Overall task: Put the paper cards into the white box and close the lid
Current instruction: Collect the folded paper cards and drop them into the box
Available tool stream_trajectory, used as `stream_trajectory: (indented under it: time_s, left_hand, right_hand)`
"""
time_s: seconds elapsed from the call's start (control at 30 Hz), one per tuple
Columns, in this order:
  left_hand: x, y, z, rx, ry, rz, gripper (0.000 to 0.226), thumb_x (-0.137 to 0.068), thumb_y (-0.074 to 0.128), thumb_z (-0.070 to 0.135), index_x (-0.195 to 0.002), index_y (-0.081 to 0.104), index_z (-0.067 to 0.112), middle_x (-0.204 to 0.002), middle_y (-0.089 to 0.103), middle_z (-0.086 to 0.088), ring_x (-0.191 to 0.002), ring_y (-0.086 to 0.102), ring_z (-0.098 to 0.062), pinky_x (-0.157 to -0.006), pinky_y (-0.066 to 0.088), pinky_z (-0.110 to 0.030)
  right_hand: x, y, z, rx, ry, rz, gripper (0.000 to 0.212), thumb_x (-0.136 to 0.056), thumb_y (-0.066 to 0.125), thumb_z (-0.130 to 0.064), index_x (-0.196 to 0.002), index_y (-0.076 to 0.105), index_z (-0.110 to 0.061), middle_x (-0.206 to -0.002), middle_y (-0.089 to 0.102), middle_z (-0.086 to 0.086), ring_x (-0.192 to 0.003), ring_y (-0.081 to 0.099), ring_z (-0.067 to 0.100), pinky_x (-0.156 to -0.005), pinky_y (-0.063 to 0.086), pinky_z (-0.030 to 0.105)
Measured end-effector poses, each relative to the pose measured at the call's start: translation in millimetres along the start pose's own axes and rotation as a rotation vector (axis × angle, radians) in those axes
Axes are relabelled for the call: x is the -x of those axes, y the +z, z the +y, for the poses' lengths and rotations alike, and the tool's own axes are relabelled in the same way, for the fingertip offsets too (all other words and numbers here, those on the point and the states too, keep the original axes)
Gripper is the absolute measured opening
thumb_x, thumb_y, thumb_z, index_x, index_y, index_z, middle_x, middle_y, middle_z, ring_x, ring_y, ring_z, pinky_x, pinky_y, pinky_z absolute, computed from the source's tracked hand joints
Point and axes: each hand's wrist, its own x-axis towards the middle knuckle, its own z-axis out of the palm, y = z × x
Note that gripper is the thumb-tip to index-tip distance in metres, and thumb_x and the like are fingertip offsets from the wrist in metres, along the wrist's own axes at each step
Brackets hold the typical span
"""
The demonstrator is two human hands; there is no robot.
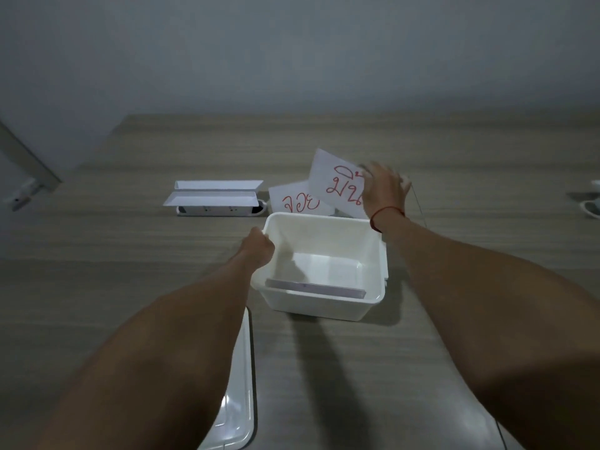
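A white plastic box (324, 306) stands open in the middle of the wooden table, with a flat card lying inside along its near wall. My left hand (258, 246) grips the box's left rim. My right hand (384, 190) is raised behind the box's far right corner and holds a white paper card (334, 181) with red writing, tilted up off the table. A second paper card (297, 199) with red writing lies behind the box, partly under the held one. The box's white lid (238, 407) lies at the near edge, partly hidden by my left forearm.
Two folded white paper strips (214, 193) rest on a white power strip (220, 210) at the back left of the box. White objects (592, 206) sit at the right edge of the table. A grey wall stands behind the table.
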Motion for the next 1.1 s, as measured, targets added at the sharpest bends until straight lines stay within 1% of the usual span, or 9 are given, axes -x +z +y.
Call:
stream_trajectory:
  time_s: [0.13,0.23,0.43,0.6,0.7,0.77,0.93,1.0,1.1]
  left_hand:
    - [11.4,-5.0,-4.3,0.025,-0.012,-0.044,0.037,-0.094,0.039,0.007,-0.125,0.052,-0.008,-0.122,0.060,-0.026,-0.111,0.059,-0.038,-0.083,0.049,-0.039]
    - [18.9,-5.5,-9.0,0.048,-0.022,-0.050,0.036,-0.094,0.041,0.006,-0.124,0.053,-0.011,-0.124,0.059,-0.028,-0.114,0.059,-0.040,-0.088,0.050,-0.043]
    - [32.8,-1.1,-10.7,0.094,-0.039,-0.029,0.038,-0.095,0.041,0.005,-0.128,0.048,-0.010,-0.130,0.054,-0.027,-0.121,0.053,-0.040,-0.097,0.044,-0.041]
    - [41.3,4.5,-16.3,0.149,-0.045,-0.006,0.037,-0.098,0.037,0.008,-0.131,0.044,-0.008,-0.132,0.052,-0.025,-0.122,0.051,-0.039,-0.097,0.043,-0.039]
    - [44.6,7.0,-17.6,0.197,-0.047,0.028,0.038,-0.097,0.039,0.008,-0.132,0.044,-0.005,-0.133,0.052,-0.025,-0.122,0.051,-0.038,-0.098,0.044,-0.040]
    - [45.5,9.2,-17.9,0.211,-0.059,0.042,0.038,-0.097,0.038,0.008,-0.132,0.044,-0.003,-0.133,0.052,-0.023,-0.122,0.051,-0.038,-0.098,0.044,-0.041]
    - [43.3,12.4,-14.8,0.193,-0.065,0.048,0.038,-0.097,0.038,0.009,-0.134,0.042,-0.002,-0.134,0.051,-0.023,-0.122,0.051,-0.037,-0.097,0.045,-0.040]
    - [39.4,13.4,-10.5,0.183,-0.067,0.037,0.039,-0.098,0.038,0.009,-0.135,0.041,-0.001,-0.135,0.051,-0.022,-0.122,0.051,-0.037,-0.096,0.044,-0.040]
    - [32.0,14.9,-1.8,0.193,-0.075,0.005,0.041,-0.098,0.036,0.012,-0.137,0.039,0.000,-0.136,0.050,-0.022,-0.123,0.050,-0.037,-0.098,0.044,-0.041]
  right_hand:
    - [10.3,-20.2,-15.2,-0.057,-0.038,0.118,0.033,-0.097,0.035,-0.019,-0.112,0.064,-0.025,-0.107,0.067,0.003,-0.107,0.054,0.024,-0.091,0.027,0.036]
    - [21.3,-30.4,-21.6,-0.089,-0.032,0.080,0.033,-0.098,0.034,-0.021,-0.112,0.064,-0.025,-0.109,0.067,0.004,-0.109,0.054,0.025,-0.090,0.027,0.035]
    - [66.6,-20.4,-12.1,-0.110,0.057,-0.316,0.031,-0.097,0.043,-0.021,-0.115,0.067,-0.026,-0.125,0.065,0.002,-0.120,0.054,0.024,-0.107,0.029,0.039]
    - [113.2,-4.4,1.4,-0.114,0.063,-0.770,0.024,-0.092,0.054,-0.014,-0.105,0.074,-0.015,-0.116,0.070,0.008,-0.109,0.064,0.027,-0.099,0.049,0.034]
    - [129.3,-6.5,7.5,-0.095,0.075,-0.894,0.017,-0.087,0.059,-0.023,-0.083,0.075,-0.021,-0.098,0.072,0.005,-0.092,0.067,0.026,-0.086,0.054,0.031]
    - [130.6,-10.9,9.4,-0.107,0.115,-0.831,0.019,-0.085,0.061,-0.031,-0.078,0.074,-0.019,-0.092,0.073,0.006,-0.087,0.066,0.023,-0.082,0.052,0.028]
    - [120.5,-19.0,18.6,0.050,0.195,-0.355,0.032,-0.090,0.058,-0.031,-0.119,0.063,-0.018,-0.127,0.061,0.007,-0.122,0.051,0.027,-0.101,0.037,0.034]
    - [115.5,-16.7,23.8,0.079,0.281,-0.390,0.050,-0.093,0.055,-0.029,-0.139,0.043,-0.013,-0.140,0.048,0.013,-0.131,0.041,0.031,-0.107,0.034,0.037]
    - [106.7,-4.8,26.5,-0.023,0.442,-0.446,0.061,-0.097,0.049,-0.027,-0.147,0.024,-0.002,-0.148,0.036,0.021,-0.136,0.036,0.036,-0.111,0.032,0.040]
